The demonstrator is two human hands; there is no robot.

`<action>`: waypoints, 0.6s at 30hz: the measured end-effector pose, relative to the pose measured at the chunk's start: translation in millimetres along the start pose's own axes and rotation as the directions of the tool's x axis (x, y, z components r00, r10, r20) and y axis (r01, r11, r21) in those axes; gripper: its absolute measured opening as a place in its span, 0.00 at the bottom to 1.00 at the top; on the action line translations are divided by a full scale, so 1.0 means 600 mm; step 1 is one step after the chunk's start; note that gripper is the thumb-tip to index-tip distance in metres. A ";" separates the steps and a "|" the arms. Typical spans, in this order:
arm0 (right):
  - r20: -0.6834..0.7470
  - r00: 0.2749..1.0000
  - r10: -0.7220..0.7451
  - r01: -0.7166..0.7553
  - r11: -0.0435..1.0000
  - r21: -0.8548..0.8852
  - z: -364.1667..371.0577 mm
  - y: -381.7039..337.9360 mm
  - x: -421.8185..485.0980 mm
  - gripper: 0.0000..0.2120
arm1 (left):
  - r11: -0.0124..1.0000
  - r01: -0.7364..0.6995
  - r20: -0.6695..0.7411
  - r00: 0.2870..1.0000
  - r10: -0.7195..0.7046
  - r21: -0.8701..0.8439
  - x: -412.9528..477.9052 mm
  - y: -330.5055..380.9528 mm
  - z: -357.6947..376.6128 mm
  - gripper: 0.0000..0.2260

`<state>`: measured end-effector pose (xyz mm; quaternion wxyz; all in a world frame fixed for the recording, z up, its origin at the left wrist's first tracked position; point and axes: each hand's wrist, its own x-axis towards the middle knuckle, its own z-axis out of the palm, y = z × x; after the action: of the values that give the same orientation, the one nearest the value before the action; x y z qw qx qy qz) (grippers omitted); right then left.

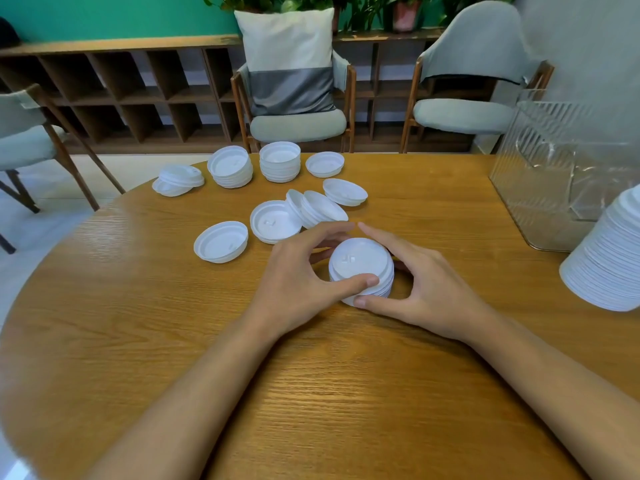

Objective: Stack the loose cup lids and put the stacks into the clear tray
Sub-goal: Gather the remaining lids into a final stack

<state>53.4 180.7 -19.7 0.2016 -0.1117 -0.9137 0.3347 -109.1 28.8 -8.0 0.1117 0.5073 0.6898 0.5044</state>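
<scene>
White plastic is seen across a wooden desk (311, 393); a small stack of lids (360, 263) stands near the middle of it, open side down, and is clasped from both sides. The left hand (298, 282) is curled round the stack's left flank, with the thumb pressed against the near edge and the fingers arched over the far side; the right hand (429, 289) is curled round the right flank, with the thumb laid against the base at the near side and the index finger stretched past the far rim, its tip almost meeting the left fingertips.

Beyond the hands, a single lid (221, 241) is laid open side up; just to its right another upturned lid (275, 221) is touched by a leaning row of lids (320, 209); a further lid (344, 191) lies just behind that row. Along the far edge, a lone lid (325, 163), two short stacks (280, 161) and a tilted pair of lids (178, 180) are set in a loose line.

A ribbed clear tray (540, 174) is placed at the far right of the desk, well apart from the clasped stack; what it holds cannot be told. A tall stack (609, 258) is cut off by the right edge, nearer than the tray.
</scene>
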 end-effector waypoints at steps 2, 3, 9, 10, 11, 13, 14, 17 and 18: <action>0.004 1.000 0.004 -0.004 1.000 -0.007 -0.001 0.001 -0.001 0.46 | 1.000 -0.009 -0.004 1.000 0.009 -0.006 0.000 0.000 0.003 0.33; 0.010 1.000 0.008 -0.008 1.000 -0.012 -0.002 0.002 -0.001 0.46 | 1.000 -0.017 -0.007 1.000 0.017 -0.004 -0.001 0.001 0.005 0.32; 0.058 0.998 0.039 -0.038 0.999 -0.017 -0.006 0.003 0.000 0.48 | 0.998 -0.041 -0.030 0.999 0.043 0.050 -0.003 0.002 0.014 0.32; 0.064 0.997 0.040 -0.038 0.999 -0.019 -0.006 0.002 0.000 0.49 | 0.997 -0.044 -0.020 0.999 0.045 0.057 -0.003 0.001 0.014 0.31; 0.067 0.997 0.038 -0.037 0.999 -0.020 -0.006 0.002 0.000 0.50 | 0.997 -0.046 -0.010 0.999 0.047 0.067 -0.003 0.000 0.014 0.31; 0.069 0.997 0.039 -0.037 0.999 -0.030 -0.005 0.002 -0.001 0.50 | 0.995 -0.046 0.011 0.999 0.045 0.087 -0.002 -0.001 0.013 0.32; 0.072 0.997 0.040 -0.037 0.999 -0.036 -0.004 0.003 -0.001 0.50 | 0.995 -0.037 0.023 0.999 0.035 0.088 -0.003 -0.001 0.011 0.33; 0.055 0.998 0.037 -0.034 0.998 -0.052 -0.005 0.000 -0.001 0.48 | 0.997 -0.033 0.064 0.998 0.029 0.069 -0.003 -0.001 -0.006 0.31; 0.052 0.998 0.041 -0.039 0.998 -0.054 -0.004 0.000 0.001 0.47 | 0.995 -0.057 0.032 0.998 0.054 0.084 -0.003 -0.004 -0.016 0.26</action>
<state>54.2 182.1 -17.8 0.1676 -0.1263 -0.9248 0.3173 -116.0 22.2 -6.2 0.0862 0.5378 0.6945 0.4701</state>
